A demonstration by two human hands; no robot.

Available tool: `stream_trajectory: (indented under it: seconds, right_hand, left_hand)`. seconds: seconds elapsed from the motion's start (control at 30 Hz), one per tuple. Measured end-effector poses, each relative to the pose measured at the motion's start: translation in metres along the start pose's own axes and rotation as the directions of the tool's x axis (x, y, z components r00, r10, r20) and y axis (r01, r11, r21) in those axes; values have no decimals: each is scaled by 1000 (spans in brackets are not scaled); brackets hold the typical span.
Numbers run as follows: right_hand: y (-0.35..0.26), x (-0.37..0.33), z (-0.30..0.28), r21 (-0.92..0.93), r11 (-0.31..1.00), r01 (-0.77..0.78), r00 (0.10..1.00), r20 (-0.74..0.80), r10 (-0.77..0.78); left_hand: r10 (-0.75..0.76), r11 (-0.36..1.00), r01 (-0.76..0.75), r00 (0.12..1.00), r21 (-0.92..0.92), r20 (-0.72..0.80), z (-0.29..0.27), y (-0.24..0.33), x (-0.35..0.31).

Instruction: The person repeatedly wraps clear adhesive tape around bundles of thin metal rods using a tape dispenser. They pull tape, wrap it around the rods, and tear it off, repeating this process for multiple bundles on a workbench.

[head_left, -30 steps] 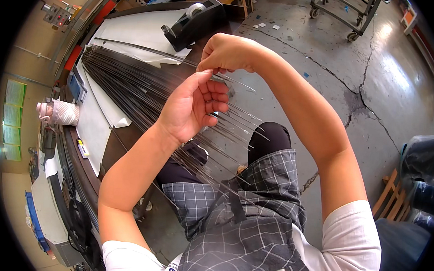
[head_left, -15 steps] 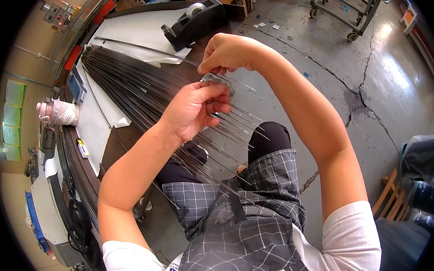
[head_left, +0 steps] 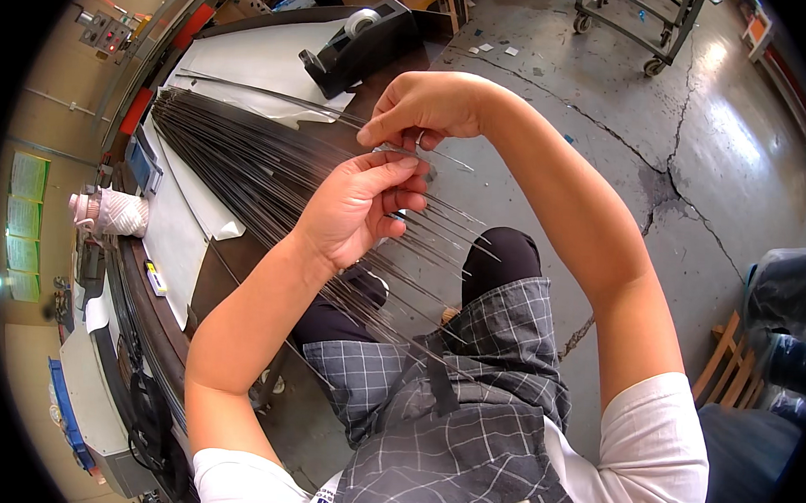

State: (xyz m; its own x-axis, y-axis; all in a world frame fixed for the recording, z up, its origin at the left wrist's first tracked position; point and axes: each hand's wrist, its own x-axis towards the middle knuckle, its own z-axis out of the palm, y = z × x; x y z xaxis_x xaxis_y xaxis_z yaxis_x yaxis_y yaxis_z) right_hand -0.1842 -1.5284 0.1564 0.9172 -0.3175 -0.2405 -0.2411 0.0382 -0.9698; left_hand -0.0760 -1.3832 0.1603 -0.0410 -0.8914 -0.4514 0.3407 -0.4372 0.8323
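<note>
A fanned bundle of long, thin dark rods (head_left: 236,150) lies across the table, its near ends sticking out past the edge above my knees. My right hand (head_left: 432,109) is closed, thumb against fingers, on a few thin rods set apart from the bundle along its far side. Just below it, my left hand (head_left: 356,204) pinches thumb to forefinger over the bundle, other fingers curled. The fingertips of both hands nearly meet. What the left fingertips hold is too small to make out, and the rods hide partly behind that hand.
White paper sheets (head_left: 241,56) cover part of the dark table. A black tape dispenser (head_left: 362,47) stands at its far end. A pink-and-white wrapped bottle (head_left: 108,212) and a yellow-and-white cutter (head_left: 155,277) sit at left. Beyond, a wheeled cart (head_left: 642,28) stands on the cracked floor.
My right hand has come slightly down and tilted, closing in on the left fingertips. The grey, shiny patch seen between the hands is now mostly covered. My left hand has barely moved.
</note>
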Motion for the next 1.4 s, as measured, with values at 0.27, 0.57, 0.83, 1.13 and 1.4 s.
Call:
stream_trajectory:
  seconds: [0.27,0.57,0.83,1.13,1.4]
  right_hand:
    - [-5,-1,0,-29,999,-12,1000,9,13]
    - [-7,4,-1,-166,984,67,997,44,-60]
    - [-12,-6,2,-10,999,49,999,-14,-49]
    - [-17,-5,9,-143,986,89,992,-79,-101]
    - [-18,-4,12,-130,985,111,987,-103,-125]
  left_hand:
    - [-6,1000,7,1000,-14,7,2,-1,-1]
    - [-6,999,4,1000,-55,-31,4,-2,-2]
    - [-44,975,32,998,-218,-51,14,-4,-1]
    - [45,967,-82,987,-239,-155,20,-15,4]
    - [80,973,-110,985,-202,-153,20,-13,4]
